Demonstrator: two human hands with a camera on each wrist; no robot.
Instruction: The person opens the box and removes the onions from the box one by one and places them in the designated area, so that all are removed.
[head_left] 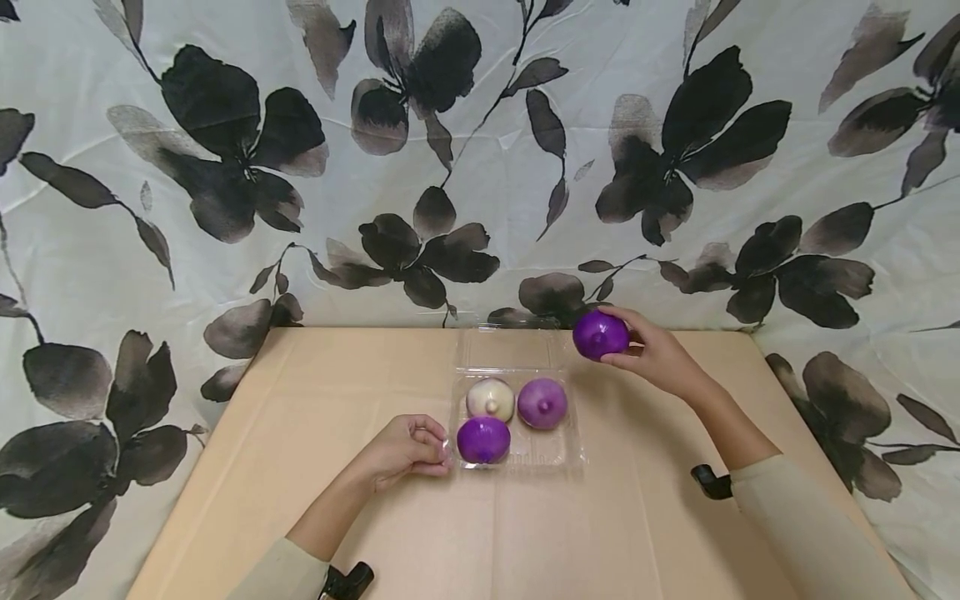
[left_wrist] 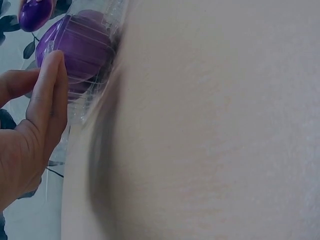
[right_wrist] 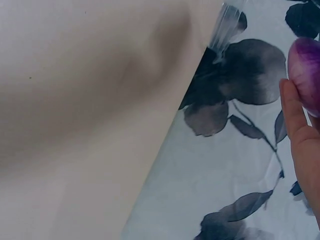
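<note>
A clear plastic clamshell box (head_left: pixel 546 452) lies on the table with its lid (head_left: pixel 510 348) folded back. Inside sit a white onion (head_left: pixel 490 397), a lighter purple onion (head_left: pixel 542 403) and a glossy dark purple onion (head_left: pixel 483 440); one compartment at the front right holds nothing. My left hand (head_left: pixel 401 450) pinches the box's left edge between thumb and fingers, also visible in the left wrist view. Above the table, right of the lid, my right hand (head_left: pixel 660 354) grips another purple onion (head_left: pixel 598 335). In the right wrist view that onion (right_wrist: pixel 306 72) is partly cut off.
The tan tabletop (head_left: pixel 330 375) extends around the box on all sides. Behind it hangs a white cloth (head_left: pixel 525 208) printed with dark flowers, which also shows beyond both side edges. A black strap-like device (head_left: pixel 711 482) sits at the right wrist, another (head_left: pixel 348 581) at the left.
</note>
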